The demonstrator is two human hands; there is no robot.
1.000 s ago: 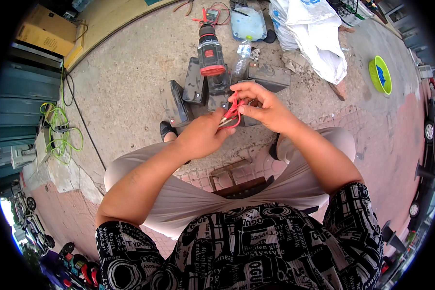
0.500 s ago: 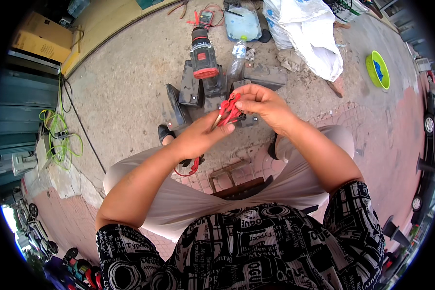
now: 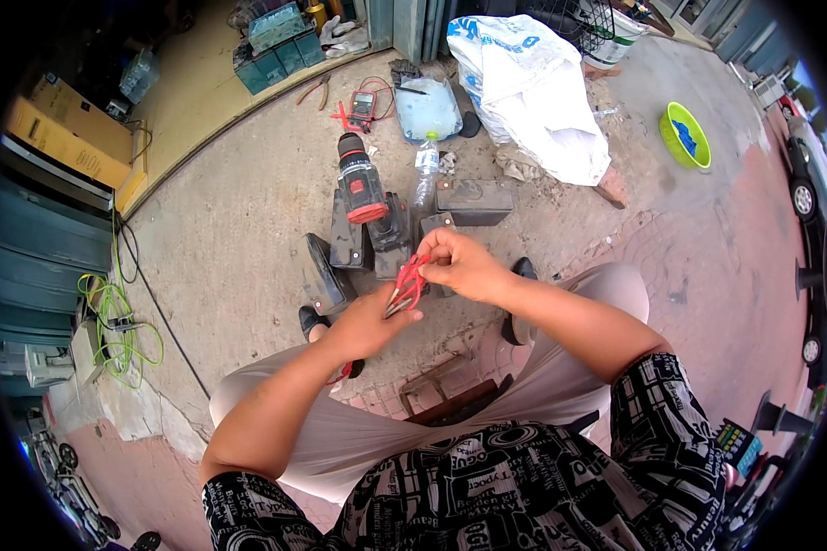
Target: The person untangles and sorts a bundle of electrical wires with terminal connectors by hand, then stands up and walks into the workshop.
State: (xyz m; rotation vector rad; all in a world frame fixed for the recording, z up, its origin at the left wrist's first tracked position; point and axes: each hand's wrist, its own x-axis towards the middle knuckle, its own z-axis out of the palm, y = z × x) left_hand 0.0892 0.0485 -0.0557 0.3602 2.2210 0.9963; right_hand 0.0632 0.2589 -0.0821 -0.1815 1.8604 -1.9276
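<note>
Between my two hands is a bundle of red wires (image 3: 412, 278) with pale metal ends or sleeves. My left hand (image 3: 366, 323) closes round its lower part, with more red cable (image 3: 343, 376) showing below the wrist. My right hand (image 3: 464, 266) pinches the upper loops between thumb and fingertips. Just beyond my hands stand several dusty dark battery blocks (image 3: 475, 203), some partly hidden by my fingers. A black and red cordless drill (image 3: 362, 180) stands among them. Beside it rises a clear plastic bottle (image 3: 425, 167) with a green cap.
Farther off lie a red multimeter (image 3: 361, 106), pliers (image 3: 313, 91) and a pale blue container (image 3: 427, 110). A white sack (image 3: 542, 101) and a lime-green basin (image 3: 685, 135) are to the right. Green cable (image 3: 110, 321) coils at left. A metal-framed piece (image 3: 441, 386) lies between my legs.
The view has shifted, showing more of the far ground. My hands remain together on the red wires, whose loops now look more drawn out in line between them.
</note>
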